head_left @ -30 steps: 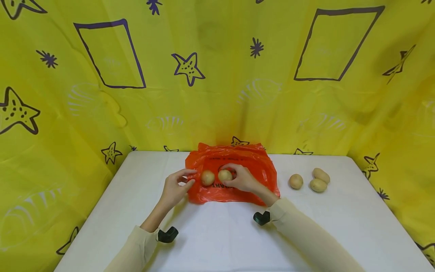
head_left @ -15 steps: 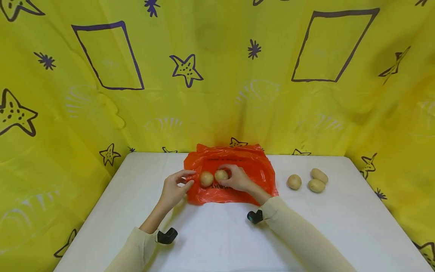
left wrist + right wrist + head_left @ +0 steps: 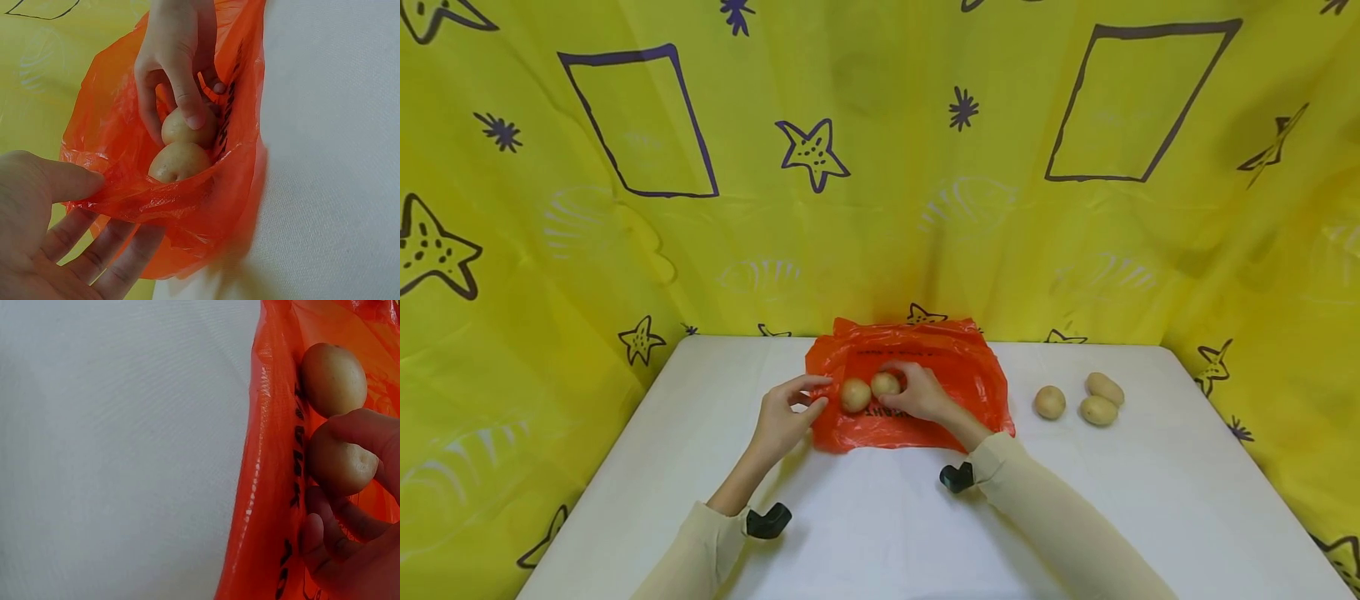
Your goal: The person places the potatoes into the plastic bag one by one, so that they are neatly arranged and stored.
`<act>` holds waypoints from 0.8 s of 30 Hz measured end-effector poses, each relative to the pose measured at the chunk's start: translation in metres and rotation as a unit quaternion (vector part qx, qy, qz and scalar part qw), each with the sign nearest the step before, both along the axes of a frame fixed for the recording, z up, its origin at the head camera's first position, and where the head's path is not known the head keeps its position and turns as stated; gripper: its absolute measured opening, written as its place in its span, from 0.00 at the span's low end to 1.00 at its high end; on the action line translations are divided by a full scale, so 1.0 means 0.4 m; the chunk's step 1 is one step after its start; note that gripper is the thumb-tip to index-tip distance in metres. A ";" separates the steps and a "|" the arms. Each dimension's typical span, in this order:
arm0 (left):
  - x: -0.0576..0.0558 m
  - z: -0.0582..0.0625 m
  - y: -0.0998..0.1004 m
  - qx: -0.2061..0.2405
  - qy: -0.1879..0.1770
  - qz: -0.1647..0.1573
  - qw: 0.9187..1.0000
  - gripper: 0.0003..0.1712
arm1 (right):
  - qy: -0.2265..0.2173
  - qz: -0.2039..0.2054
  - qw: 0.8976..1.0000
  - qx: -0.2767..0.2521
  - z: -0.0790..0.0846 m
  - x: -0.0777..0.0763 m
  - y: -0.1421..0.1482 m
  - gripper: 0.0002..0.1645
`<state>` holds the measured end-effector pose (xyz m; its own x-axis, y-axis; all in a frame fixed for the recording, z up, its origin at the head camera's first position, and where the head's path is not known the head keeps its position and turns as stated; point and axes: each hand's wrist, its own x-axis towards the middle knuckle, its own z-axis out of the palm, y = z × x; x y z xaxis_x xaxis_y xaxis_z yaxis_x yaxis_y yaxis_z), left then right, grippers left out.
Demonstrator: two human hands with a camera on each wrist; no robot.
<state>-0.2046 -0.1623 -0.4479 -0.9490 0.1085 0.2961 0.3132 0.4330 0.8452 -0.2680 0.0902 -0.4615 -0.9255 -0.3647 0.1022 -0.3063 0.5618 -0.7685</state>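
A red plastic bag [image 3: 955, 400] with dark lettering lies spread on the table, its mouth held wide. The left hand [image 3: 784, 421] grips the bag's left edge; in the left wrist view the thumb lies over the film and the fingers [image 3: 112, 250] behind it. Inside the bag, the right hand [image 3: 922, 394] holds a round, pale brown potato [image 3: 337, 462] between thumb and fingers. A second potato [image 3: 855, 395] rests in the bag just left of it, right against it in the left wrist view [image 3: 180, 162].
Three more potatoes sit to the right of the bag on the white table [image 3: 880, 533]: a round potato [image 3: 1049, 402] and two oval ones, the nearer potato [image 3: 1099, 410] against the farther potato [image 3: 1105, 387]. A yellow patterned curtain [image 3: 880, 233] encloses the back and sides.
The right hand has moved slightly left with its potato, bringing it up to the other potato in the bag. The left hand stays at the bag's edge.
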 end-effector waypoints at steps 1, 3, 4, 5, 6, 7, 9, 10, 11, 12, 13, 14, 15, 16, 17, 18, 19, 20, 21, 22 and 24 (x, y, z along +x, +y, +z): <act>0.000 0.000 0.000 0.000 0.000 0.000 1.000 0.14 | 0.002 0.000 1.000 0.000 0.000 0.000 0.000 0.28; -0.001 -0.001 0.000 -0.001 0.001 0.000 1.000 0.14 | 0.005 0.000 1.000 -0.001 -0.002 0.000 0.000 0.28; -0.001 -0.001 0.000 -0.001 0.002 0.000 1.000 0.14 | 0.007 0.000 1.000 -0.001 -0.002 0.000 0.001 0.27; -0.001 -0.001 0.000 -0.001 0.003 0.000 1.000 0.14 | 0.006 0.001 1.000 -0.002 -0.002 0.001 0.001 0.27; -0.002 -0.002 0.001 -0.001 0.004 0.000 1.000 0.14 | 0.008 0.002 1.000 -0.002 -0.003 0.000 0.002 0.27; -0.002 -0.002 0.001 -0.001 0.005 0.000 1.000 0.14 | 0.009 0.003 1.000 -0.003 -0.004 0.000 0.002 0.27; -0.002 -0.003 0.001 -0.001 0.006 -0.001 1.000 0.14 | 0.009 0.006 1.000 -0.003 -0.005 0.000 0.003 0.27; -0.002 -0.002 0.002 -0.001 0.005 0.000 1.000 0.14 | 0.009 0.007 1.000 -0.003 -0.005 0.000 0.003 0.27; -0.001 -0.002 0.002 -0.001 0.004 0.000 1.000 0.14 | 0.009 0.008 1.000 -0.002 -0.005 0.000 0.003 0.27; 0.000 -0.002 0.002 0.000 0.003 0.000 1.000 0.14 | 0.009 0.009 1.000 -0.001 -0.005 0.000 0.003 0.27; 0.000 -0.001 0.002 0.000 0.002 0.000 1.000 0.14 | 0.008 0.010 1.000 0.000 -0.005 0.000 0.002 0.27; 0.001 -0.001 0.002 0.001 0.000 0.000 1.000 0.15 | 0.009 0.011 1.000 0.001 -0.005 0.001 0.002 0.27; 0.002 0.000 0.002 0.001 -0.002 0.001 1.000 0.15 | 0.009 0.011 1.000 0.002 -0.005 0.001 0.002 0.27; 0.002 0.000 0.002 0.001 -0.002 0.001 1.000 0.15 | 0.008 0.011 1.000 0.002 -0.005 0.001 0.003 0.27; 0.002 0.000 0.001 0.001 -0.002 0.001 1.000 0.15 | 0.008 0.011 1.000 0.002 -0.005 0.002 0.003 0.27; 0.002 0.000 0.001 0.001 -0.001 0.001 1.000 0.15 | 0.007 0.011 1.000 0.003 -0.004 0.002 0.004 0.27; 0.002 0.001 0.001 0.001 0.000 0.002 1.000 0.15 | 0.005 0.012 1.000 0.003 -0.003 0.003 0.005 0.27; 0.002 0.001 0.001 0.000 0.000 0.002 1.000 0.15 | 0.002 0.013 1.000 0.003 -0.003 0.003 0.006 0.27; 0.002 0.001 0.001 0.000 0.001 0.002 1.000 0.15 | -0.001 0.015 1.000 0.003 -0.002 0.003 0.007 0.27; 0.002 0.002 0.001 0.000 0.002 0.002 1.000 0.15 | -0.004 0.016 1.000 0.004 -0.002 0.003 0.009 0.27; 0.002 0.002 0.001 0.001 0.004 0.002 1.000 0.15 | -0.011 0.020 1.000 0.005 -0.001 0.003 0.012 0.28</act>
<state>-0.2038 -0.1618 -0.4470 -0.9470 0.1046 0.3036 0.3182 0.4328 0.8435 -0.2670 0.0948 -0.4618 -0.9119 -0.4029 0.0784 -0.3122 0.5567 -0.7698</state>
